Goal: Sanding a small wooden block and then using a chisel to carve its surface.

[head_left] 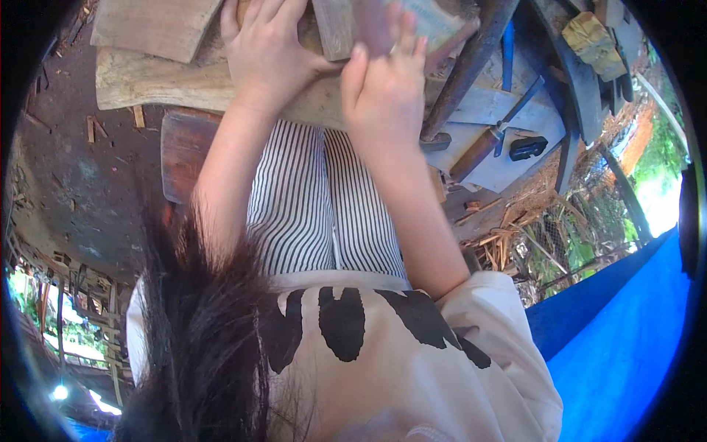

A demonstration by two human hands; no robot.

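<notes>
My left hand (266, 48) lies at the top edge on a thick pale wooden slab (162, 81). Its fingers are stretched out and its thumb points right, reaching the lower end of a small grey-brown wooden block (333, 28). Right of that block my right hand (384, 88) is closed, smeared by motion. Its fingers are bent at a blurred reddish-brown flat piece (373, 28), which they seem to grip. A pale bluish printed sheet (434, 18) lies just beyond the fingers. The top edge cuts off part of the work.
A flat board (151, 26) rests on the slab's left. To the right are a dark bar (468, 74), a wooden-handled tool (477, 155), a small black object (528, 148) and a yellowish wood chunk (593, 46). A blue tarp (618, 339) hangs at lower right.
</notes>
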